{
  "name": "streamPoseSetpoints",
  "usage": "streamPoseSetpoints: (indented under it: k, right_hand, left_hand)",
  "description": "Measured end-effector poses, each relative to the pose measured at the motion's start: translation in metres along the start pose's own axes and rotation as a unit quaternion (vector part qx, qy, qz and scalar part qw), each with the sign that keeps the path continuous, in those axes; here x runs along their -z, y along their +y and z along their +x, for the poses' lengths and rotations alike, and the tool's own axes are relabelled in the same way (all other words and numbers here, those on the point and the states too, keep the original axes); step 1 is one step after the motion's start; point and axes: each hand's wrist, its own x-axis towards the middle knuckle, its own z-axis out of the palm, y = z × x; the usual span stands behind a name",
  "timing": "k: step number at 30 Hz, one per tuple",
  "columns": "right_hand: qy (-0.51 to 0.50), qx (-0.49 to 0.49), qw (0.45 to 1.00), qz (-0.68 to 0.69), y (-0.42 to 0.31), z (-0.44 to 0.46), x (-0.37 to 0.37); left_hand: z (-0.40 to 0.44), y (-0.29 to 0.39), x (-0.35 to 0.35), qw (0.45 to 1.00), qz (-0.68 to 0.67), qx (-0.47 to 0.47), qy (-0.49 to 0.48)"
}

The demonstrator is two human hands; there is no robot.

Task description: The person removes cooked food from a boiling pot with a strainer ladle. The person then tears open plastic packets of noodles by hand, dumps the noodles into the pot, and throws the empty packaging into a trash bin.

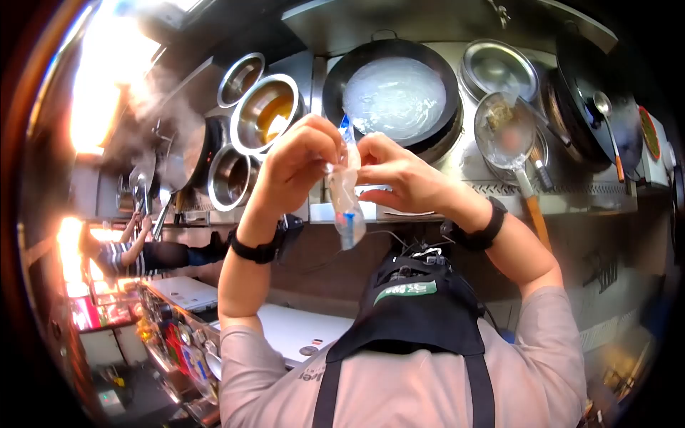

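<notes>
Both of my hands pinch a small clear plastic packet [347,210] with blue and red printing. My left hand [300,160] is closed on its left side near the top. My right hand [399,175] grips it from the right, thumb and fingers closed together. The lower end of the packet hangs below my fingers; what is inside cannot be made out. Beyond my hands, a black wok [335,85] holds clear, rippling liquid [396,96]. Left of the wok, beside my left hand, stands a steel bowl [240,121] of amber liquid.
Two more steel bowls, one behind [227,93] and one in front [215,182], flank the amber one. At right are a strainer [503,139] with wooden handle, a steel basin [467,64] and a ladle [603,107]. Another person [125,257] works at steaming woks on the left.
</notes>
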Motion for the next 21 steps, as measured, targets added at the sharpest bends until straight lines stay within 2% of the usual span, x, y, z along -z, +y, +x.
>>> streamPoseSetpoints:
  k: [5, 8, 12, 13, 14, 15, 18, 21]
  right_hand:
    - [0.011, -0.052, 0.997, 0.063, 0.003, 0.023, -0.012]
    - [0.044, -0.086, 0.994, 0.051, 0.007, 0.041, -0.018]
    - [0.007, -0.203, 0.978, 0.038, 0.020, 0.057, -0.017]
    - [-0.006, -0.239, 0.971, 0.024, 0.023, 0.060, -0.017]
    - [0.012, -0.185, 0.982, -0.034, 0.027, 0.066, -0.020]
    - [0.011, -0.186, 0.982, -0.039, 0.032, 0.070, -0.023]
    - [0.036, -0.183, 0.979, -0.077, 0.047, 0.074, -0.033]
    - [0.078, -0.191, 0.974, -0.099, 0.057, 0.076, -0.045]
  left_hand:
    - [0.012, -0.041, 0.012, 0.984, -0.171, -0.042, 0.018]
    - [0.009, -0.067, 0.011, 0.937, -0.313, -0.037, 0.151]
    - [0.005, -0.091, 0.014, 0.898, -0.383, -0.019, 0.215]
    - [0.005, -0.099, 0.016, 0.870, -0.434, -0.010, 0.234]
    - [0.004, -0.106, 0.018, 0.839, -0.482, 0.000, 0.252]
    - [0.004, -0.113, 0.020, 0.837, -0.486, -0.003, 0.250]
    - [0.007, -0.124, 0.020, 0.748, -0.587, 0.023, 0.307]
    - [-0.001, -0.154, 0.028, 0.746, -0.586, 0.033, 0.315]
